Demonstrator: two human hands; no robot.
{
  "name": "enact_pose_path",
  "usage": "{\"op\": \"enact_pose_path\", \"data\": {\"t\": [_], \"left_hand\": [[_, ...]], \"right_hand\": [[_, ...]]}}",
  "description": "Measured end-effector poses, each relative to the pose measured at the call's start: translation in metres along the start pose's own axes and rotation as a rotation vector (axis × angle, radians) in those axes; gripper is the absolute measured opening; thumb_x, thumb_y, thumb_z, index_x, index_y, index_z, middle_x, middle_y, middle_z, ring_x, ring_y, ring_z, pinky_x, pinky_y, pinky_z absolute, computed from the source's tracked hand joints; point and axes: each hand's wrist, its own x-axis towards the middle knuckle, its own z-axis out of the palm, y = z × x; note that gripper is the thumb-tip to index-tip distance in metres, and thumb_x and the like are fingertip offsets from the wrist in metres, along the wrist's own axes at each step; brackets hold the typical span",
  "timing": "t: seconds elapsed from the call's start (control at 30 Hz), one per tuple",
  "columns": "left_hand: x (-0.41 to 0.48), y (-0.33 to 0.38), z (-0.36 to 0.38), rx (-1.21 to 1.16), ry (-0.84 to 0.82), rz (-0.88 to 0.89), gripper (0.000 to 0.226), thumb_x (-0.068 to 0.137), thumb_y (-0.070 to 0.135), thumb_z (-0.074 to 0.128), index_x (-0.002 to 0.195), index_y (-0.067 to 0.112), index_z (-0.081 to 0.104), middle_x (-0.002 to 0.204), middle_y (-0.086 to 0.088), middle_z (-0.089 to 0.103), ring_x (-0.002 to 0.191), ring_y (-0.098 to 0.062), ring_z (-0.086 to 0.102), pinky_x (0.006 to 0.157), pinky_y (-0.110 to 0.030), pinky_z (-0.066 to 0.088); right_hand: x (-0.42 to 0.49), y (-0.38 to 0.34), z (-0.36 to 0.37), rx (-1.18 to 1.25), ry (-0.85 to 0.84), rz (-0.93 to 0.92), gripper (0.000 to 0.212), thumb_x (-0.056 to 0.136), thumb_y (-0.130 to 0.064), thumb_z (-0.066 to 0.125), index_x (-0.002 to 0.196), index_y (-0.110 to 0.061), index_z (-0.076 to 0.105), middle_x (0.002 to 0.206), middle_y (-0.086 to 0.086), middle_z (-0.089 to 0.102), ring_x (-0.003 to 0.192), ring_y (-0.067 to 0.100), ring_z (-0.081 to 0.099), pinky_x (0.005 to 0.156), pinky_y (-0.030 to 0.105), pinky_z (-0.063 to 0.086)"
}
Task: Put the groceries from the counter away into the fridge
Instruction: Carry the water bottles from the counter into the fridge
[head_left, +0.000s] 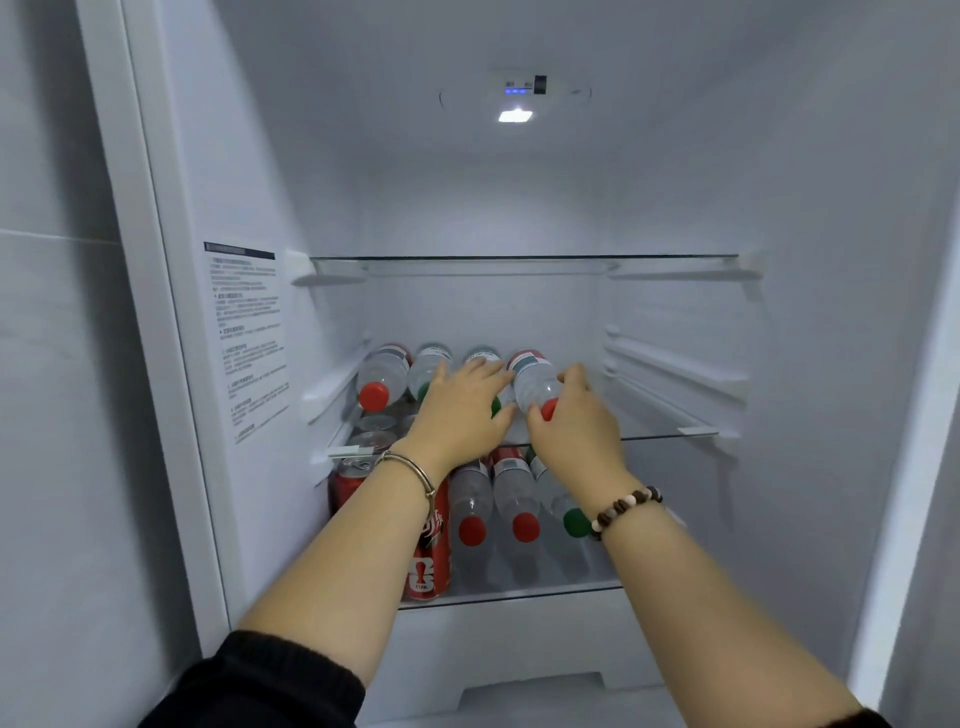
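Inside the open fridge, several clear water bottles lie on their sides on the middle glass shelf (670, 434). My right hand (574, 431) grips the rightmost one, a red-capped bottle (532, 376), around its neck and cap. My left hand (462, 410) rests flat with straight fingers on a green-capped bottle (480, 358) beside it. Farther left lie another green-capped bottle (428, 364) and a red-capped bottle (382, 374).
On the lower shelf stand red cola cans (428, 551) at the left, with more bottles (470, 501) lying to their right. The upper glass shelf (524, 258) is bare. A printed label (247, 338) is stuck on the left inner wall. The right half of the middle shelf is free.
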Motion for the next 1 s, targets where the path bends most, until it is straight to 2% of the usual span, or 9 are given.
{"op": "enact_pose_path", "data": {"t": [0.13, 0.23, 0.33, 0.47, 0.6, 0.7, 0.83, 1.0], "left_hand": [[0.003, -0.009, -0.001, 0.050, -0.057, -0.015, 0.058, 0.095, 0.043, 0.039, 0.147, 0.024, 0.023, 0.156, 0.002, 0.021, 0.146, -0.020, 0.002, 0.114, -0.056, 0.003], [0.007, -0.014, 0.002, 0.095, -0.075, -0.049, 0.058, 0.095, 0.047, 0.036, 0.147, 0.024, 0.023, 0.157, 0.003, 0.019, 0.146, -0.022, 0.000, 0.114, -0.056, 0.001], [0.013, -0.015, 0.005, 0.148, -0.083, -0.102, 0.056, 0.095, 0.050, 0.034, 0.146, 0.028, 0.024, 0.157, 0.004, 0.019, 0.146, -0.025, 0.003, 0.113, -0.058, 0.000], [0.015, -0.016, 0.009, 0.122, -0.052, -0.180, 0.055, 0.094, 0.054, 0.036, 0.144, 0.034, 0.028, 0.153, 0.005, 0.028, 0.144, -0.024, 0.011, 0.113, -0.058, 0.007], [0.016, -0.018, 0.010, 0.098, -0.049, -0.180, 0.053, 0.095, 0.046, 0.037, 0.145, 0.033, 0.026, 0.154, 0.003, 0.027, 0.144, -0.024, 0.014, 0.113, -0.057, 0.012], [0.017, -0.019, 0.011, 0.083, -0.049, -0.193, 0.053, 0.095, 0.043, 0.039, 0.146, 0.031, 0.027, 0.153, 0.002, 0.030, 0.143, -0.024, 0.018, 0.113, -0.055, 0.015], [0.018, -0.024, 0.012, 0.034, -0.022, -0.247, 0.053, 0.094, 0.045, 0.044, 0.142, 0.025, 0.034, 0.144, 0.001, 0.043, 0.137, -0.022, 0.028, 0.110, -0.050, 0.025], [0.018, -0.024, 0.013, 0.014, -0.007, -0.249, 0.052, 0.094, 0.045, 0.045, 0.141, 0.025, 0.037, 0.141, 0.001, 0.047, 0.134, -0.021, 0.031, 0.108, -0.048, 0.028]], "right_hand": [[0.012, 0.000, 0.008, 0.009, -0.048, -0.006, 0.041, 0.091, -0.024, 0.052, 0.127, -0.014, 0.037, 0.102, 0.005, 0.055, 0.076, 0.019, 0.051, 0.056, 0.025, 0.037], [0.020, 0.002, 0.010, -0.008, -0.060, -0.005, 0.041, 0.091, -0.023, 0.049, 0.130, -0.016, 0.041, 0.092, 0.001, 0.054, 0.076, 0.018, 0.052, 0.063, 0.028, 0.039], [0.028, 0.002, 0.012, -0.067, -0.096, -0.009, 0.041, 0.091, -0.023, 0.047, 0.131, -0.016, 0.040, 0.089, 0.001, 0.051, 0.074, 0.019, 0.050, 0.061, 0.026, 0.037], [0.037, 0.003, 0.015, -0.066, -0.143, -0.001, 0.042, 0.092, -0.023, 0.046, 0.132, -0.015, 0.037, 0.087, 0.002, 0.050, 0.064, 0.011, 0.046, 0.048, 0.022, 0.030], [0.045, 0.006, 0.018, -0.042, -0.166, 0.005, 0.040, 0.092, -0.021, 0.045, 0.131, -0.014, 0.038, 0.081, -0.001, 0.049, 0.063, 0.011, 0.045, 0.048, 0.023, 0.030], [0.052, 0.006, 0.020, -0.013, -0.215, 0.024, 0.042, 0.092, -0.021, 0.045, 0.133, -0.014, 0.037, 0.077, -0.003, 0.049, 0.065, 0.012, 0.047, 0.051, 0.026, 0.032], [0.063, 0.007, 0.021, 0.041, -0.271, 0.058, 0.047, 0.091, -0.021, 0.044, 0.137, -0.017, 0.036, 0.096, 0.008, 0.055, 0.082, 0.023, 0.052, 0.069, 0.030, 0.039], [0.072, 0.010, 0.025, 0.080, -0.302, 0.081, 0.051, 0.089, -0.023, 0.048, 0.138, -0.017, 0.035, 0.098, 0.007, 0.057, 0.083, 0.023, 0.054, 0.069, 0.029, 0.040]]}}
